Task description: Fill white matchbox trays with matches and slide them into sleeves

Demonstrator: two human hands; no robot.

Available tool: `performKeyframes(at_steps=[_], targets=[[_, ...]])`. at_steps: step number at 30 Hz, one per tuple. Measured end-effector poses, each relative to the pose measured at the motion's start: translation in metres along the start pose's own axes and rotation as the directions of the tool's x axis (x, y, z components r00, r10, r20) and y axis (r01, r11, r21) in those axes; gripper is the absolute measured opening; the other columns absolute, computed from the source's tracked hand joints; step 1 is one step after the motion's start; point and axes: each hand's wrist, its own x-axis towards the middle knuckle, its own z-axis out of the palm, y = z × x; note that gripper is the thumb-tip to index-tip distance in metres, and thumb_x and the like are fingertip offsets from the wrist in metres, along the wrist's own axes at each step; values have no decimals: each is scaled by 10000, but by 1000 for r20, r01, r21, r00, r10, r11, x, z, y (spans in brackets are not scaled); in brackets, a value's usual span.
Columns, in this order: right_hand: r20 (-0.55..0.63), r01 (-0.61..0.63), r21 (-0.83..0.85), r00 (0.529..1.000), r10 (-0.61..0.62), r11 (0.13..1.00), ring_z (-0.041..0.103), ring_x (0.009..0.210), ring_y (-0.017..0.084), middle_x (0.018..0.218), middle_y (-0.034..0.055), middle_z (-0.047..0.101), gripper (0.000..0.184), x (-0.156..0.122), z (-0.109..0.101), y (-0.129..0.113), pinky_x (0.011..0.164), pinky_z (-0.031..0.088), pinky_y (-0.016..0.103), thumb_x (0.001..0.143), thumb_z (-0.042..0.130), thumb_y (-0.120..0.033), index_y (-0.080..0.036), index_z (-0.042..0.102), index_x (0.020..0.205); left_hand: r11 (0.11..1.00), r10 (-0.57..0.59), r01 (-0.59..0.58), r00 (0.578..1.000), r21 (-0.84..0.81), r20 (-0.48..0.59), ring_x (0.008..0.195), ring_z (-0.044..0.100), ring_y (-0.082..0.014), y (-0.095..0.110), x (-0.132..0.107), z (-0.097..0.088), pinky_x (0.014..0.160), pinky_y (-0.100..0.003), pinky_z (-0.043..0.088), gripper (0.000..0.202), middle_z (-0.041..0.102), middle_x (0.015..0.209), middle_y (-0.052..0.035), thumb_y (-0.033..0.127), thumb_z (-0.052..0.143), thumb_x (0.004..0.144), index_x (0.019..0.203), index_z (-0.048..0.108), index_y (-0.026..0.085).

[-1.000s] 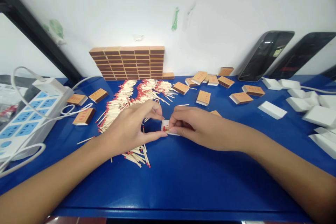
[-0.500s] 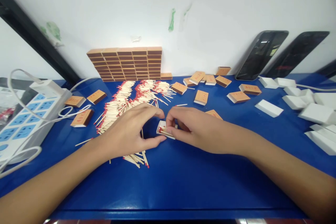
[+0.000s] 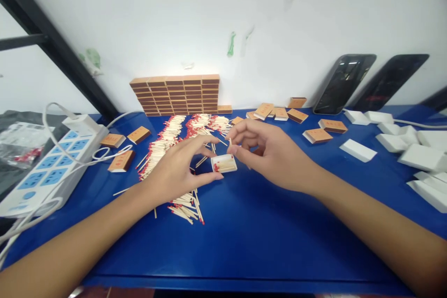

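Note:
A small white matchbox tray (image 3: 233, 168) lies on the blue table with several red-headed matches (image 3: 223, 167) inside. My left hand (image 3: 181, 163) curves around the tray's left end, thumb and forefinger spread apart; whether they touch the tray I cannot tell. Just above the tray's right end, my right hand (image 3: 270, 156) pinches a single match (image 3: 230, 142) upright between thumb and forefinger. A large heap of loose matches (image 3: 164, 142) spreads behind and beneath my left hand, and a smaller bunch (image 3: 183, 210) lies in front of it.
Against the wall stands a stacked block of matchboxes (image 3: 178, 97). More matchboxes (image 3: 264, 111) lie scattered at the back, left and right. White empty trays (image 3: 419, 153) pile up at far right, near two dark phones (image 3: 345, 84) leaning on the wall. A power strip (image 3: 52, 167) with white cables sits left.
My right hand has risen out of the tray and moved slightly right and back, now with a match in its fingertips. The matches in the tray show more fully. The camera view has shifted slightly.

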Motion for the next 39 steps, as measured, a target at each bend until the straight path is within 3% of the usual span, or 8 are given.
performKeyframes(at_steps=[7,13,18,22,25,29,36,39], targets=[[-36,-101,147,994,108,984,571,573,116,756,-20,675,160,1,14,6,522,445,283,912,765,-321,-215,646,927,999,30,-31,995,-7,-95,1128,797,-224,5,1,0,1000,-324,587,769,814,1169,1,354,952,818,1441,509,261],[-79,24,-200,996,-40,980,490,624,128,787,-4,607,130,1,14,16,591,424,309,945,711,-339,-227,760,898,1000,1,-2,992,-4,-124,1123,796,-219,-2,1,-2,985,-319,584,783,832,1087,23,369,940,830,1467,494,272],[-95,8,-378,994,-48,926,536,638,155,788,13,666,147,12,-15,29,617,434,328,921,706,-358,-229,770,947,999,-35,37,997,18,-72,1148,789,-240,-3,1,-1,999,-354,578,749,833,1108,23,406,917,849,1462,504,285],[-293,-195,-628,956,4,754,630,716,212,861,68,762,131,23,-51,48,661,443,370,886,704,-341,-222,719,832,998,-45,46,998,35,-35,1140,790,-246,-1,0,-2,932,-355,596,726,831,1134,15,430,896,868,1467,508,298],[-327,-319,-705,939,108,634,687,838,268,929,101,786,267,28,-68,62,703,471,403,907,702,-471,-234,682,787,998,-26,29,999,63,-45,1151,784,-242,0,-1,-2,958,-366,590,728,831,1129,18,443,885,877,1481,500,307],[-304,-372,-772,928,215,515,701,880,305,1040,151,776,416,28,-68,72,712,506,433,916,651,-631,-217,685,893,998,-5,9,998,61,-65,1165,776,-231,-1,-2,-3,1011,-376,578,761,828,1139,16,426,880,888,1514,465,302],[-171,-214,-833,977,130,510,687,907,311,1109,173,757,416,22,-78,69,760,522,458,984,579,-589,-203,721,1045,999,-3,3,1000,43,-18,1151,781,-236,3,-1,-3,958,-356,595,770,827,1135,14,443,884,880,1515,472,298],[-59,-88,-827,996,71,556,683,980,325,1070,154,757,316,22,-78,63,827,529,469,985,607,-492,-210,740,1039,999,-24,24,1000,40,-20,1152,781,-241,2,0,-5,987,-382,595,771,824,1149,10,430,889,875,1512,474,301]])
